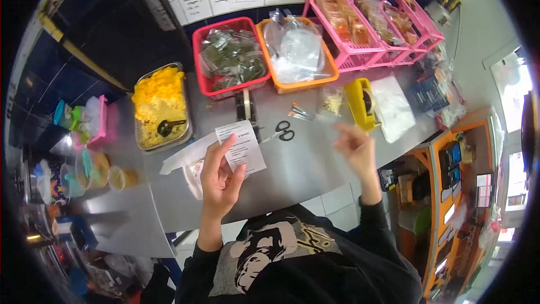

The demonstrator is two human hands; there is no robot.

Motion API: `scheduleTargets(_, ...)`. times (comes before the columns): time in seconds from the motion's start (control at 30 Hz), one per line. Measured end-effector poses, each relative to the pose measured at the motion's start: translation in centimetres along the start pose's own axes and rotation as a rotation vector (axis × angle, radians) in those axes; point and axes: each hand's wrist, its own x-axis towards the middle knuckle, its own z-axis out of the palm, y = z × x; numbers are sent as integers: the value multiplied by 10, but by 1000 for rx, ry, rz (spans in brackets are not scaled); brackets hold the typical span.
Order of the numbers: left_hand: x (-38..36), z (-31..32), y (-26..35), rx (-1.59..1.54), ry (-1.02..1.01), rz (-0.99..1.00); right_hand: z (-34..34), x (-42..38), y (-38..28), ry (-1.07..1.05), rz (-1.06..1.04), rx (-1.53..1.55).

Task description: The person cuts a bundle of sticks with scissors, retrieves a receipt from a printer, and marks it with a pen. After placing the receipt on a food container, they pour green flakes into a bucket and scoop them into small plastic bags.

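My left hand (219, 177) holds a printed receipt (243, 149) between thumb and fingers, its text facing up. Behind it, a white sheet of paper (185, 155) lies partly hidden on the steel table. My right hand (357, 152) hovers over the table's right side, slightly blurred. Its fingers are loosely bent and apart, with nothing visible in them. Just beyond it stands a yellow tape dispenser (360, 104). Black-handled scissors (285, 130) lie between my hands, and a dark tape dispenser (246, 107) sits behind the receipt.
A metal tray of yellow food (160, 87) stands left. At the back are a red basket (197, 39) of bagged greens, an orange basket (332, 70) of clear bags and pink racks (360, 59) of packets. White plastic bags (394, 107) lie right, beside a small bag (331, 102).
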Motion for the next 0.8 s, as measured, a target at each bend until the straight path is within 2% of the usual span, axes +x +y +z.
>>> scheduleTargets(0.03, 4, 8, 0, -54, 2, -20, -32, 13, 32, 102, -9, -17)
scheduleTargets(0.1, 10, 21, -8, -32, -50, -36, -91, 46, 59, 319, 173, 106)
scheduleTargets(0.2, 27, 56, -15, -40, -38, -73, -188, 117, 149, 425, 78, -50)
scheduleTargets(0.27, 40, 81, -26, -35, -25, -79, -242, 176, 199, 549, 130, 200)
scheduleTargets(0.3, 48, 99, -31, -30, -14, -78, -286, 215, 261, 573, 72, 260)
scheduleTargets(0.37, 63, 132, -40, -71, 101, -124, -341, 277, 328, 604, 20, 594)
scheduleTargets(0.5, 99, 204, -48, -16, 126, -234, -386, 370, 394, 637, 124, 512)
scheduleTargets(0.57, 110, 229, -50, 7, 113, -243, -394, 404, 413, 577, 69, 588)
scheduleTargets(0.63, 120, 248, -53, 21, 85, -264, -395, 425, 415, 490, 154, 623)
scheduleTargets(0.8, 140, 271, -70, 91, 133, -280, -399, 444, 438, 430, 159, 518)
